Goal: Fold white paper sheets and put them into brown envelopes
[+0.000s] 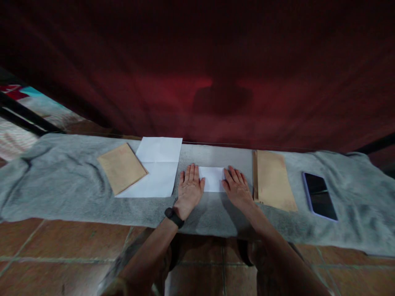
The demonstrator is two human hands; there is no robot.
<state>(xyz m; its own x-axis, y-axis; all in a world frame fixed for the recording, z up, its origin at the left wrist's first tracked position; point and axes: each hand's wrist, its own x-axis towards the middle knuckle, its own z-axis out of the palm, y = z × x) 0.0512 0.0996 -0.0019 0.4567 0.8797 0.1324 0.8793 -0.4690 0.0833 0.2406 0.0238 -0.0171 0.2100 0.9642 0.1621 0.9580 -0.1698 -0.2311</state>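
Observation:
A small white folded sheet of paper (211, 179) lies flat on the grey cloth, between my two hands. My left hand (189, 187) rests flat over its left end, fingers stretched out and pointing away from me. Over the right end lies my right hand (237, 186), also flat with fingers extended. To the left are creased white sheets (160, 164), partly covered by brown paper envelopes (121, 167). A stack of larger brown envelopes (274, 179) sits just right of my right hand.
A phone (320, 196) in a purple case lies toward the right end of the cloth-covered surface (70, 189). Behind it hangs a dark red curtain (173, 98). Below the near edge are floor tiles (70, 242) and my legs. Dark bars (24, 117) stand at far left.

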